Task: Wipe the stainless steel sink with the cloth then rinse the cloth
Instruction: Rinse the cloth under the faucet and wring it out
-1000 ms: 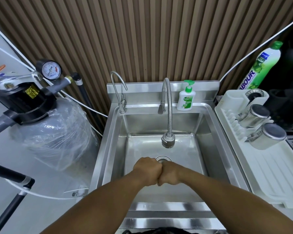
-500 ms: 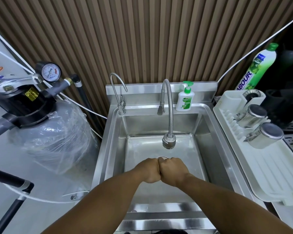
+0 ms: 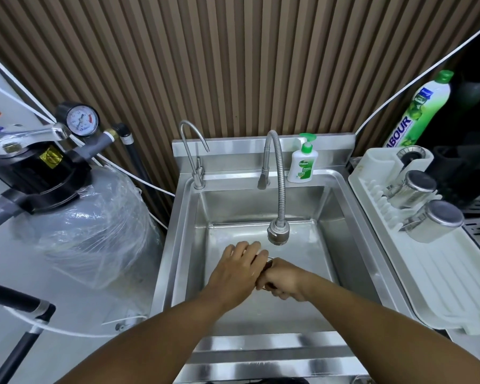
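Your left hand (image 3: pixel 237 268) is flat and open, fingers spread and pointing toward the back of the sink (image 3: pixel 261 206); it lies over the knuckles of your right hand (image 3: pixel 281 281). It grips nothing that you can see. Your right hand is curled into a fist. A small dark sliver shows at its thumb side, too small to tell what it is, so the cloth cannot be placed from this view. Both hands sit low in the basin, near its middle, just in front of the spray head of the flexible faucet (image 3: pixel 278 235). The drain rim peeks out just behind your hands.

At the sink's back-left corner stands a thin gooseneck tap (image 3: pixel 193 151). On the back ledge, right of the flexible faucet's base, stands a hand-soap pump bottle (image 3: pixel 302 164).

Beyond the sink's right edge sits a white drying rack (image 3: pixel 441 286) with two steel cups (image 3: pixel 432 220) lying tilted in it. A green dish-soap bottle (image 3: pixel 419 109) stands behind it.

Left of the sink: a plastic-wrapped tank (image 3: pixel 94 234), with a pressure gauge (image 3: pixel 78 121) above.
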